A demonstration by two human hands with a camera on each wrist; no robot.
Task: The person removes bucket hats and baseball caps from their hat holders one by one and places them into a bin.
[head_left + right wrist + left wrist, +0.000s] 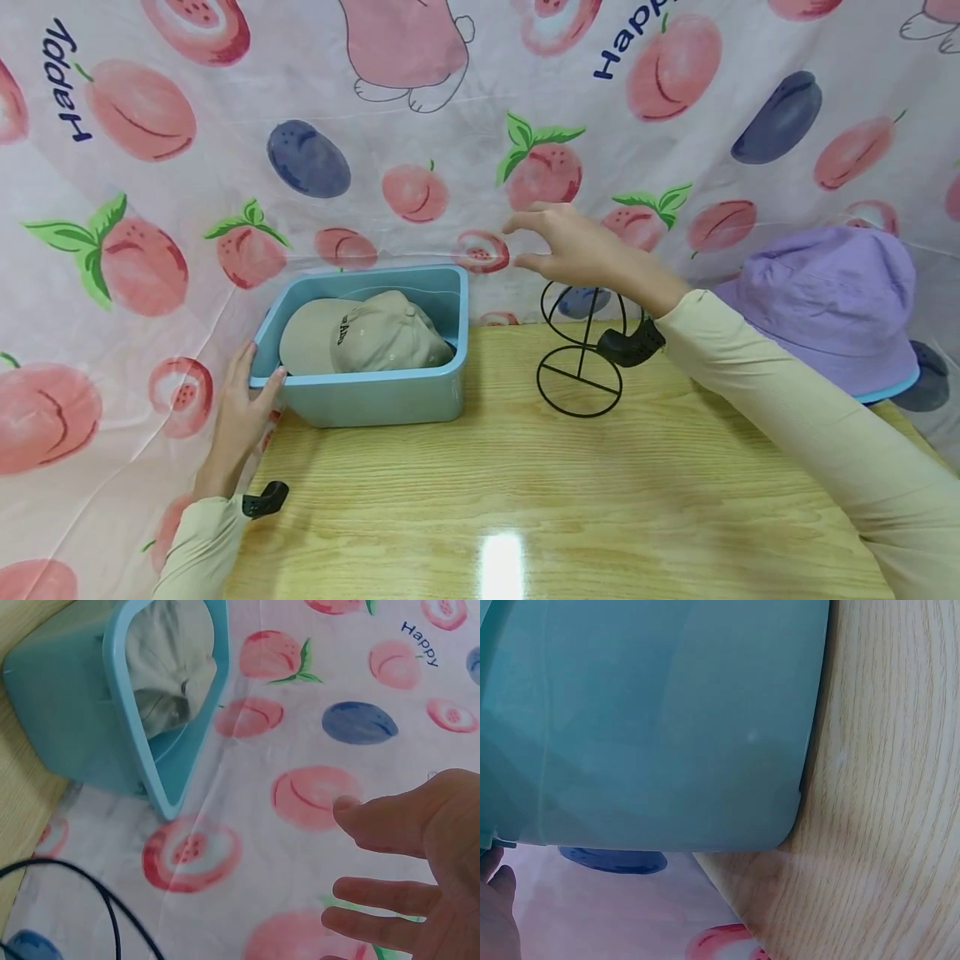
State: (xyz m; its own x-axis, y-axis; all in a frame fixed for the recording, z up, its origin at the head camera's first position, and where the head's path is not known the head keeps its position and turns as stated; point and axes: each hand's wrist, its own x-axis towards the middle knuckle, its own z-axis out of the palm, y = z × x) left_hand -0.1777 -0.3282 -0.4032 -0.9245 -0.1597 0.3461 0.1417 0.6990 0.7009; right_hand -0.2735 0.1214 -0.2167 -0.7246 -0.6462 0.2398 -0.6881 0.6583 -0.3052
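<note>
Bin, light blue (375,402), stands at the back left of the desk (420,508), its long axis running left to right, with a beige cap (366,335) lying inside, brim toward the left end and crown toward the right. The left hand (238,412) is clearly the nearer: it holds the front left corner, thumb on the rim, fingers against the outer left end. The right hand (566,242) is empty, thumb and fingers parted, in the air to the right of the bin; from it the bin lies leftward, apart, right end and cap crown first. Between that hand and the desk shows a black wire stand (579,378), just beside the bin's right end; whether the fingers touch it cannot be told, though they grip nothing. Farther right, well apart, sits a purple hat (828,300).
</note>
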